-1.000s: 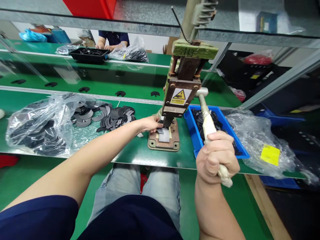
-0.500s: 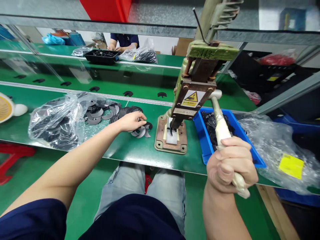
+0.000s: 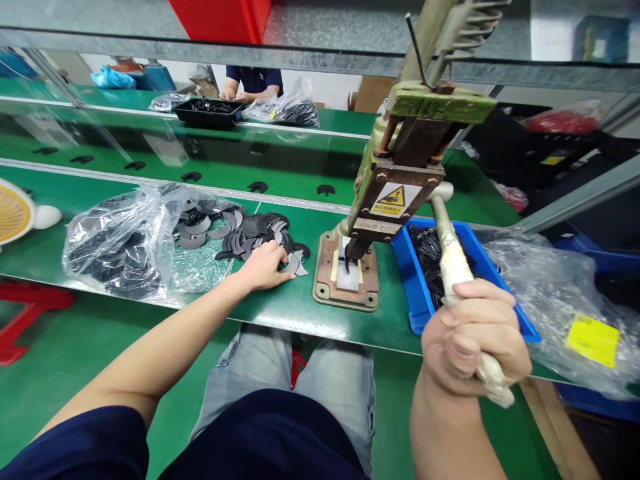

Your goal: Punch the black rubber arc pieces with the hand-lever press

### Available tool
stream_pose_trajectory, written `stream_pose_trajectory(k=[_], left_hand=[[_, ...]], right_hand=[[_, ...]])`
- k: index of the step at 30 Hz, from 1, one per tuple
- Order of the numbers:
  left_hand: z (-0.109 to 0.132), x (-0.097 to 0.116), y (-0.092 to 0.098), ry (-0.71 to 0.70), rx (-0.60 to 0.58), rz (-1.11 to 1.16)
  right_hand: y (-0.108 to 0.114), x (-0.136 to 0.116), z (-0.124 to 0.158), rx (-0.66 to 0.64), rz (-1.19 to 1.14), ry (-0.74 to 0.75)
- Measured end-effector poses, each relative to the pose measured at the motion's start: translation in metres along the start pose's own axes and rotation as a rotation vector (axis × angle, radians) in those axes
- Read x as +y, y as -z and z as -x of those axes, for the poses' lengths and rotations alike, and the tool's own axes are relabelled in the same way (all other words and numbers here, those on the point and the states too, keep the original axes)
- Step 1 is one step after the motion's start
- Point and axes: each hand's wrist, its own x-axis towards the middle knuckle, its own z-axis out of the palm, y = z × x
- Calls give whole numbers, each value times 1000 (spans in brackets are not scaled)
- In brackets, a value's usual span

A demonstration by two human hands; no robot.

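Observation:
My right hand is wrapped round the taped lever handle of a green hand press, at the right. Under the press ram, a small dark curved part stands on the metal fixture plate. My left hand rests at the near edge of a pile of dark grey crescent-shaped pieces. Its thumb and fingers are apart, next to a few lighter grey crescents. The undersides of those fingers are hidden.
A clear plastic bag of dark pieces lies left of the pile. A blue bin of black parts stands right of the press, beside another plastic bag. Dark curved parts sit spaced along the green belt. Across it, a person works.
My left hand has come down and nearer to me onto the edge of the pile, its fingers more bent. The right hand keeps its hold on the lever. The whole view has shifted slightly.

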Motion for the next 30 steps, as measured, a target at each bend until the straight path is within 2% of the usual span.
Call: stream_pose_trajectory(k=[6,9,12,16,18,21,23,26,28,30], left_hand=[[3,15,7,-150,-39,94],[5,23,18,-94,22,286],[6,27,37,-11,65,422],[7,27,54,-111,90,326],[8,28,50,-192,53,284],[8,35,27,-233,-57,319],[10,43,7,-167,-88,404],[14,55,-17,8,-56,541],[14,58,-22,93,-63,632],[9,59,-19,154,-105,754]], right_hand=[[3,1,0,-15,-5,3],[4,-1,0,-35,13,-11],[4,-4,-1,-50,37,-28],[4,-5,-2,-49,43,-39],[4,-5,-1,-45,47,-43],[4,-6,-1,-43,53,-48],[4,-7,-1,-51,55,-46],[5,-8,-2,-75,58,-39],[5,-9,-3,-84,67,-46],[5,-9,-3,-86,73,-43]])
